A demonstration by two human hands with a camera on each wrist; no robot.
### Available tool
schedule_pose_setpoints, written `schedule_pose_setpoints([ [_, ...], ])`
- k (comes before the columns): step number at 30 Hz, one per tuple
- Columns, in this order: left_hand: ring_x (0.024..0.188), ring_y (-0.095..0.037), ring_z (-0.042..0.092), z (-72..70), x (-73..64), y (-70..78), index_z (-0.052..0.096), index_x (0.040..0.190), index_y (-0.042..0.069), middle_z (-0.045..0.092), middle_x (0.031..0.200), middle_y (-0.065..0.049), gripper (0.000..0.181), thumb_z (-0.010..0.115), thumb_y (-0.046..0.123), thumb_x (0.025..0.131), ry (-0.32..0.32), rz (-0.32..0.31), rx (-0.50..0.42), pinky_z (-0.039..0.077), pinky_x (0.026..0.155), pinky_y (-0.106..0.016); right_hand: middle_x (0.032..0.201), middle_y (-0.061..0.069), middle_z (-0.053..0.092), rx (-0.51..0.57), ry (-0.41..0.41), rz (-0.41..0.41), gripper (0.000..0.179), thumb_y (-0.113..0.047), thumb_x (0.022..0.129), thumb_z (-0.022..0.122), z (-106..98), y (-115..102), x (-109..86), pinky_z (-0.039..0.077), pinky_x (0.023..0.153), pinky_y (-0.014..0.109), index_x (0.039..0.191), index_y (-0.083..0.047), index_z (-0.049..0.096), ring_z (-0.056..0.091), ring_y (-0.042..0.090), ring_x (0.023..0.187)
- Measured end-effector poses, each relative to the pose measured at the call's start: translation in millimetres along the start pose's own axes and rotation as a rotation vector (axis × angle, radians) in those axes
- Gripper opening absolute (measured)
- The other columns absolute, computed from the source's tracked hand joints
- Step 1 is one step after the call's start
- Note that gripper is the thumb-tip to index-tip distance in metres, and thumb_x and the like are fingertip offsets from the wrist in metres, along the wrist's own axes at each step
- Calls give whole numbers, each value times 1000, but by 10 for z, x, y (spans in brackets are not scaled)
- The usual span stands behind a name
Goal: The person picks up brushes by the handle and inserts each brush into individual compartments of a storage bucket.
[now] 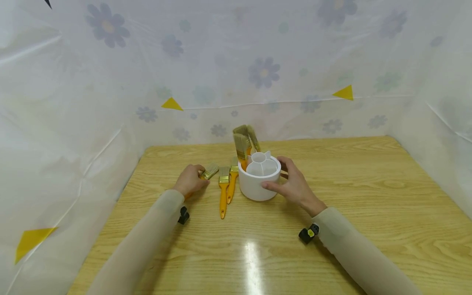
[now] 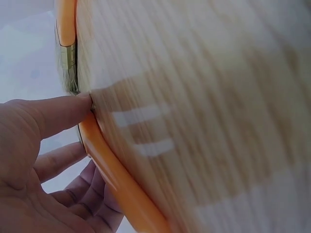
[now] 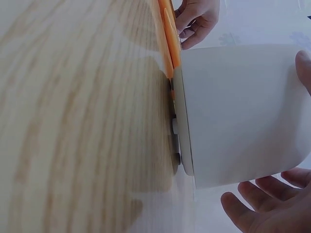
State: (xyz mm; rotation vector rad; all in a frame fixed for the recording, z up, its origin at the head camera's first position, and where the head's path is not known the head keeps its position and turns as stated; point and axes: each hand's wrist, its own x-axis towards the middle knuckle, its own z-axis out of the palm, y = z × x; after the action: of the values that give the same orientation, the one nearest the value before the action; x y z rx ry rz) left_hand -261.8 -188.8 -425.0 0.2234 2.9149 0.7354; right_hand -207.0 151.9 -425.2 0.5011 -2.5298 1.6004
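Observation:
My left hand (image 1: 191,180) pinches a flat paintbrush (image 1: 211,171) between thumb and fingers near its metal band. The left wrist view shows its orange handle (image 2: 121,182) along the tabletop, partly covered by the fingers. My right hand (image 1: 296,190) grips the side of a white round divided holder (image 1: 256,187), thumb at the front and fingers round the far side. Several paintbrushes (image 1: 241,146) stand bristles up in the holder's back left compartments. Two more, a front paintbrush (image 1: 223,194) and one beside it (image 1: 232,186), lie between the left hand and the holder.
The wood-grain table (image 1: 361,196) carries everything and ends at a back edge behind the holder. Pale floral sheeting (image 1: 221,73) encloses the back and sides. Small dark feet (image 3: 176,126) show under the holder in the right wrist view.

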Motion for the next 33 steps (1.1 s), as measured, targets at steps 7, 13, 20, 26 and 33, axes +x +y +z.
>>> schedule_pose_setpoints([
  [7, 104, -32, 56, -11, 0, 1, 55, 130, -1, 55, 120, -22, 50, 70, 20, 86, -1, 5, 4, 47, 87, -45, 134, 3, 46, 20, -5, 6, 87, -40, 73, 82, 0, -13, -6, 37, 103, 51, 142, -17, 35, 46, 25, 124],
  [13, 105, -32, 55, -1, 9, -18, 56, 129, -1, 54, 121, -22, 50, 70, 20, 86, 5, 9, 6, 46, 88, -46, 136, 3, 47, 34, -13, 17, 86, -41, 74, 81, -2, -15, -11, 36, 105, 48, 142, -17, 34, 45, 23, 128],
  [20, 109, -34, 53, 2, 1, -41, 56, 129, -1, 55, 122, -21, 50, 70, 20, 86, 11, 13, 9, 45, 90, -47, 136, 5, 47, 51, -10, 30, 84, -42, 75, 80, -6, -23, -9, 35, 106, 46, 140, -16, 34, 43, 23, 129],
  [26, 112, -35, 52, 3, 0, -78, 57, 128, -2, 56, 122, -22, 49, 69, 19, 86, 23, 30, 4, 44, 92, -48, 135, 6, 47, 54, -4, 25, 82, -40, 76, 80, 1, -19, -12, 34, 107, 46, 139, -14, 34, 43, 24, 129],
  [33, 109, -34, 53, 12, -5, -109, 57, 128, -1, 56, 119, -21, 49, 69, 20, 86, 32, 30, 5, 44, 91, -48, 135, 8, 46, 26, 3, 12, 81, -36, 78, 79, 17, -29, -10, 35, 106, 46, 141, -11, 35, 44, 26, 128],
])
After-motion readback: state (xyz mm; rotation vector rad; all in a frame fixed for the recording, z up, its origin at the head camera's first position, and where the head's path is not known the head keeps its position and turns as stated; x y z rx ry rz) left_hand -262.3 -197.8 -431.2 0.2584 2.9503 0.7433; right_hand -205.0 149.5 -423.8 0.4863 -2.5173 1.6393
